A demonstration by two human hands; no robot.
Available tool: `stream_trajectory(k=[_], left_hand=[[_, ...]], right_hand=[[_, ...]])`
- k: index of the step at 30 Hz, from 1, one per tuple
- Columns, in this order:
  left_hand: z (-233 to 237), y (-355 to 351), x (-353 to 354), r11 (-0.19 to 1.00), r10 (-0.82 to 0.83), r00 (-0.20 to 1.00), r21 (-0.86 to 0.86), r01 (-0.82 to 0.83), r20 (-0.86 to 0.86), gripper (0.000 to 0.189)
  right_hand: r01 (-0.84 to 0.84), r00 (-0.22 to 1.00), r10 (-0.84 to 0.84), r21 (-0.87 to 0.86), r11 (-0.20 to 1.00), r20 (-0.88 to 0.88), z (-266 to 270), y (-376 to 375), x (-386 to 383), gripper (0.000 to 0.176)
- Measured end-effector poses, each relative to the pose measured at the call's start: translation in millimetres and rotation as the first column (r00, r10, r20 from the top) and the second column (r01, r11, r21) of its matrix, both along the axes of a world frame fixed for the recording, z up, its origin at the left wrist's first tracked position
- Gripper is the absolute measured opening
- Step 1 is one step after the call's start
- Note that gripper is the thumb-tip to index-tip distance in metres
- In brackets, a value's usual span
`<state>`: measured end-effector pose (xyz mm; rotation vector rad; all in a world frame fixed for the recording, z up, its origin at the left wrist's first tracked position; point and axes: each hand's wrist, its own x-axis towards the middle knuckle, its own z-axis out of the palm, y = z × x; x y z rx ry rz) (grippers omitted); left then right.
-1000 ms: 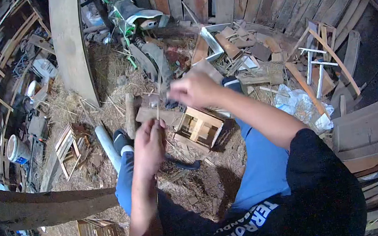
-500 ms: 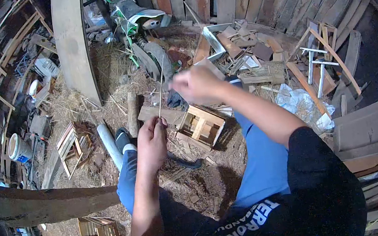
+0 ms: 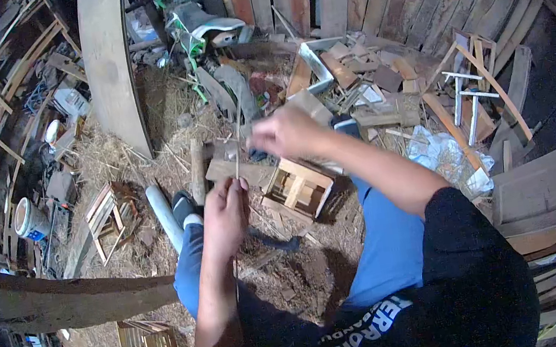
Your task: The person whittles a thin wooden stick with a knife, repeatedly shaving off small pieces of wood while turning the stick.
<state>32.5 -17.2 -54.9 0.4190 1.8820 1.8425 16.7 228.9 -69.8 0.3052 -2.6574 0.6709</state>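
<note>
My left hand is closed around the lower part of a thin wooden stick, which points up and away from me. My right hand is beside the upper part of the stick, its fingers curled together and blurred. Whatever it may hold is too smeared to make out. Below the hands, between my legs, a small slatted wooden crate sits tilted on the ground. A dark curved tool-like thing lies near the crate, partly behind my left hand.
Straw and wood shavings cover the floor. More slatted crates lie to the left, near a white bucket. A tall board and a green-framed bike stand ahead. Scrap wood is piled at the right rear, near a plastic bag.
My right hand has shifted slightly along the stick and its fingers look more curled. My left hand stays closed on the stick, almost in place. The view has moved a little.
</note>
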Motion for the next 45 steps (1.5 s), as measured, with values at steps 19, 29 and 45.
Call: stream_trajectory(k=[19,29,45], left_hand=[[-14,13,-16,0.992,-0.074,0.991,0.106,0.062,0.112,0.021],[-19,16,-20,0.997,-0.068,0.997,0.048,0.067,0.024,0.018],[11,8,-11,0.983,-0.137,0.946,0.156,0.094,0.293,0.013]], right_hand=[[0.155,0.987,-0.158,-0.238,0.959,0.005,-10,26,-20,0.046],[0.123,0.987,-0.107,-0.135,0.983,0.123,3,13,-10,0.043],[0.083,0.997,-0.083,0.02,0.996,0.008,29,4,11,0.043]])
